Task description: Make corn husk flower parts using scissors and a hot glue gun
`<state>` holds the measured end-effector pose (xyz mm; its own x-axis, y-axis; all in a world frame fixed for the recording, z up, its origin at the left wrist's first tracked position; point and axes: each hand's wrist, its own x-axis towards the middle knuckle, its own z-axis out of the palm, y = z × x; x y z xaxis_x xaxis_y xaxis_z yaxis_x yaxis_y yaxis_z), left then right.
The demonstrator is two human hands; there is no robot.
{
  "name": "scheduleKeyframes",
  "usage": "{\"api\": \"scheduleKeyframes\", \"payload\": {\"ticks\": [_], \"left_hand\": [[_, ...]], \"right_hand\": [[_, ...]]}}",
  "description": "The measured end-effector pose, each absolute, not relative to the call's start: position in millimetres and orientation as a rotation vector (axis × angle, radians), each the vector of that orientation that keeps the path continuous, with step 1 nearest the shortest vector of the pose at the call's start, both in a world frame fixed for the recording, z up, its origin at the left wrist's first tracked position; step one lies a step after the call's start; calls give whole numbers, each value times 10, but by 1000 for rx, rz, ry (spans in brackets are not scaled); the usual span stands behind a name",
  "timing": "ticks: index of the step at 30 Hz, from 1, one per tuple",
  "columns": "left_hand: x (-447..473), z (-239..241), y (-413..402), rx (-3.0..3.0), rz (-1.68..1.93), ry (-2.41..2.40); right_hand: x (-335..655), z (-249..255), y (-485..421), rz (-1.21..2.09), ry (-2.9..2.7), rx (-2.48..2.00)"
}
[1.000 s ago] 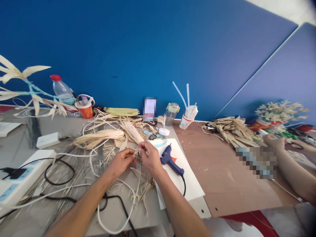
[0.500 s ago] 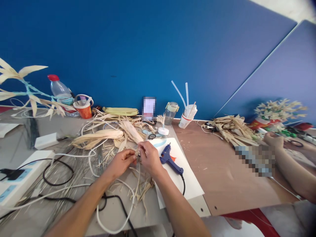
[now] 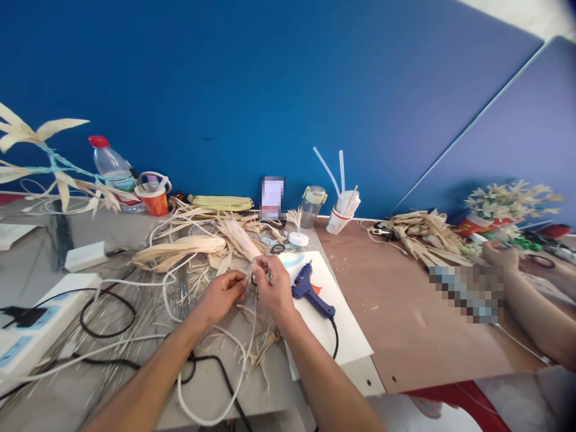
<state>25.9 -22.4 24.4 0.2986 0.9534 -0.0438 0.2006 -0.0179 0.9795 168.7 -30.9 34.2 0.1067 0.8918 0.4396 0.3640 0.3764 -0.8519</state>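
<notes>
My left hand (image 3: 227,292) and my right hand (image 3: 272,284) meet over the middle of the grey table. Both are closed in a pinch, fingertips almost touching, on a thin pale strip of corn husk (image 3: 248,275); its ends are partly hidden by the fingers. Just beyond them lies a pile of dried corn husks (image 3: 234,231), with a larger husk (image 3: 180,251) to the left. A blue glue gun (image 3: 314,291) rests on white paper (image 3: 344,339), right of my right hand.
A power strip (image 3: 40,324), tangled white cable (image 3: 180,393) and thin wires cover the left. Along the blue wall stand a bottle (image 3: 112,174), a red cup (image 3: 153,201), a phone (image 3: 272,198), a jar (image 3: 310,206) and a cup with straws (image 3: 339,221). Another person's arm (image 3: 535,306) is at right.
The fingers of my right hand have shifted slightly and now curl differently at the strip. Both hands stay nearly in the same spot, and the things on the table have not moved.
</notes>
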Motion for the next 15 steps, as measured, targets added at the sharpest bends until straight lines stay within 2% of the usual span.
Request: {"api": "scheduleKeyframes", "payload": {"ticks": [4, 9, 15], "left_hand": [[253, 303, -233, 1456, 862, 1172], [251, 322, -225, 1425, 889, 1188], [235, 266, -204, 1461, 892, 1158]], "right_hand": [[1697, 296, -260, 836, -1181, -1204], [1668, 241, -222, 1188, -1123, -1123], [1623, 238, -244, 1281, -1160, -1081]]}}
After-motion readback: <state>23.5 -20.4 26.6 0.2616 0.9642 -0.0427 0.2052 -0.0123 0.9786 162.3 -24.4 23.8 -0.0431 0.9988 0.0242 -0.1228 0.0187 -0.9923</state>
